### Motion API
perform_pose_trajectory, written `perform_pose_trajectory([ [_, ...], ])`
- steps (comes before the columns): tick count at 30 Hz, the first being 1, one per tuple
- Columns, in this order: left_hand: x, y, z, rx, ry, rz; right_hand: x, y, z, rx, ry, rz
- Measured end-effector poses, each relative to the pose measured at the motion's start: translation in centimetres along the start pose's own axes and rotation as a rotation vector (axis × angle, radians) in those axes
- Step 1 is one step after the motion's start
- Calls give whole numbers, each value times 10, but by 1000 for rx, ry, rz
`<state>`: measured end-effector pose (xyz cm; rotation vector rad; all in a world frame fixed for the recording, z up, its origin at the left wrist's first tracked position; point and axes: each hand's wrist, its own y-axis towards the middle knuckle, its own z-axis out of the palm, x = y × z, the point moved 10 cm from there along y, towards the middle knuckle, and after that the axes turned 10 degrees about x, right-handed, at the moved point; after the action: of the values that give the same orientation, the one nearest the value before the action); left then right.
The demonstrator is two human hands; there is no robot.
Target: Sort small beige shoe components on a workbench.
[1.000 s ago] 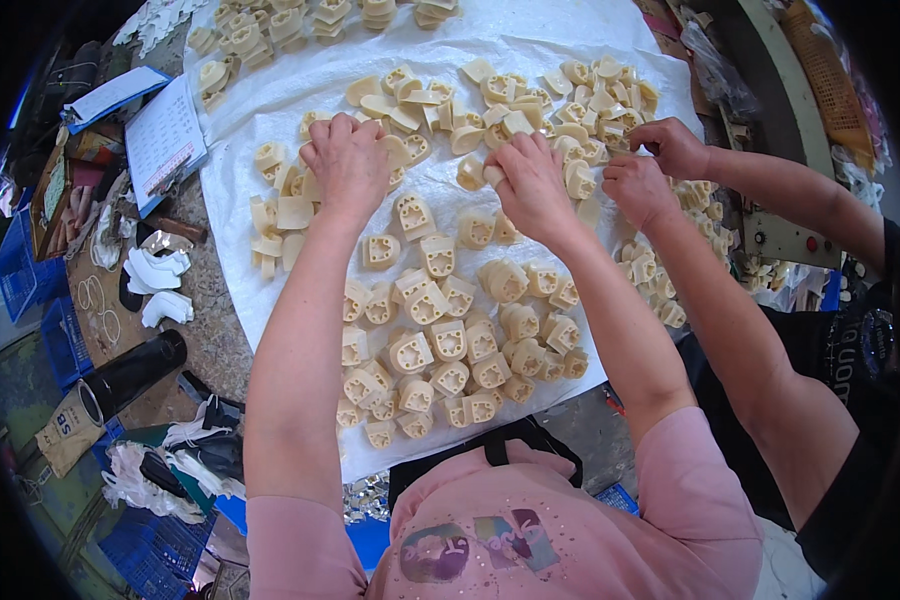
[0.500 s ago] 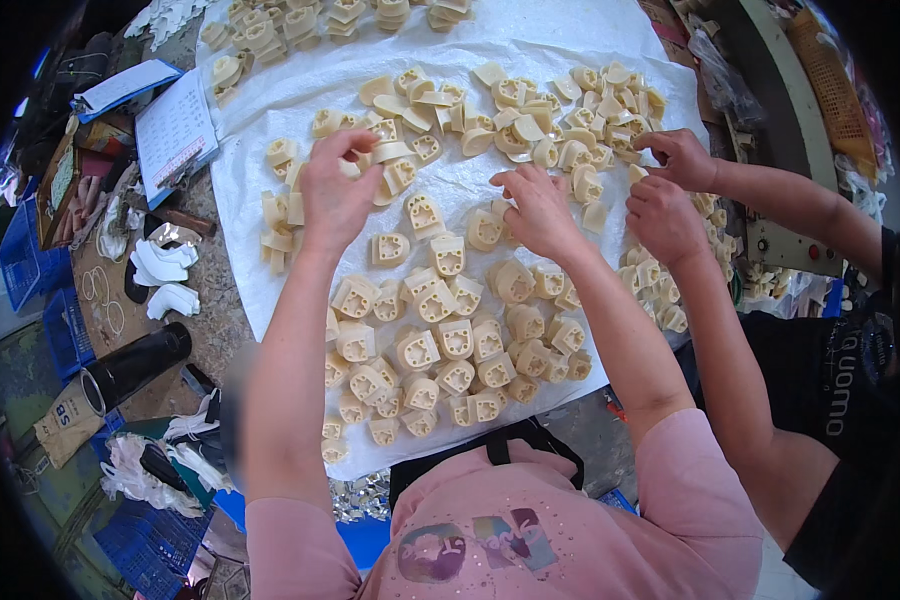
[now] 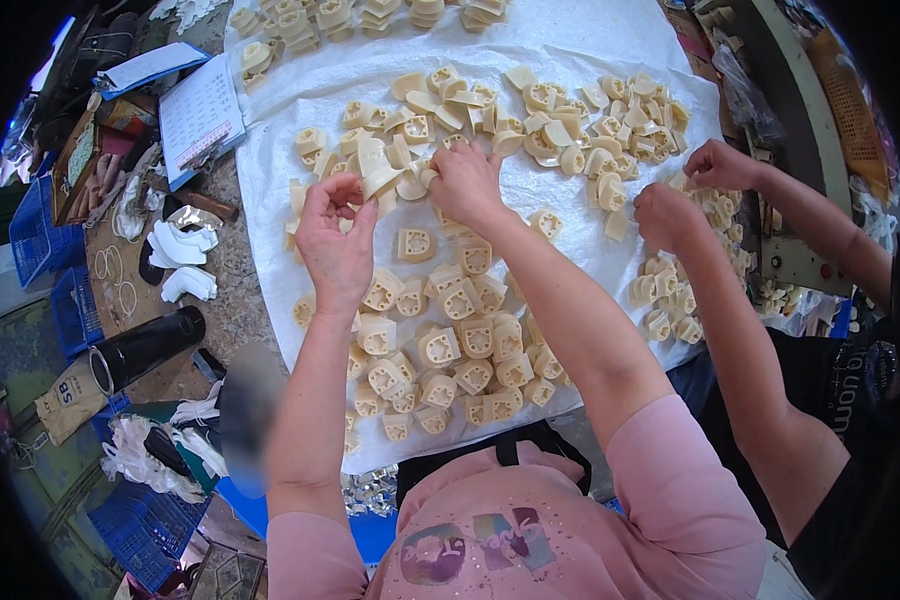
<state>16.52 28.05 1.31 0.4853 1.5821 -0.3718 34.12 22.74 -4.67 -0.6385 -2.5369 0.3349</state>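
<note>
Cream-coloured moulded plastic pieces, D-shaped with holes in one face and a curved tongue, cover a white sheet [image 3: 270, 230]. At the left of the middle pile, my left hand [image 3: 336, 245] is closed, its thumb and forefinger at the lower end of a tilted cream plastic piece [image 3: 375, 165]. Close by on the right, my right hand [image 3: 467, 187] reaches into the same pile, its fingers curled down beside another cream piece [image 3: 411, 184]. Its fingertips are partly hidden by the hand itself. Below both hands stand rows of similar pieces [image 3: 477, 338], holed faces up.
A co-worker's hands [image 3: 670, 215] work at the right over more pieces [image 3: 665, 285]. A loose pile [image 3: 630, 120] lies at the upper right, and stacks [image 3: 320, 20] stand at the far edge. On the left are a clipboard [image 3: 202, 115], white parts [image 3: 182, 255] and a black cylinder [image 3: 150, 348].
My right hand has moved left and away from me to the middle pile, close to my left hand. My left hand has drawn nearer, with a tilted piece now at its fingertips. The view has shifted slightly.
</note>
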Motion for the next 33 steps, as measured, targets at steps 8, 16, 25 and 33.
perform_pose_trajectory([
  [8,10,-15,-9,-31,-74,-138,-38,-40,-61,23,589,-79],
  [16,9,-23,19,6,-195,-233,-86,-120,-63,-159,-315,-104],
  [25,9,-38,50,65,-499,-321,-45,-134,-67,-183,449,-118],
  [33,-6,-38,13,-143,-259,-102,-29,-129,-51,-64,736,-111],
])
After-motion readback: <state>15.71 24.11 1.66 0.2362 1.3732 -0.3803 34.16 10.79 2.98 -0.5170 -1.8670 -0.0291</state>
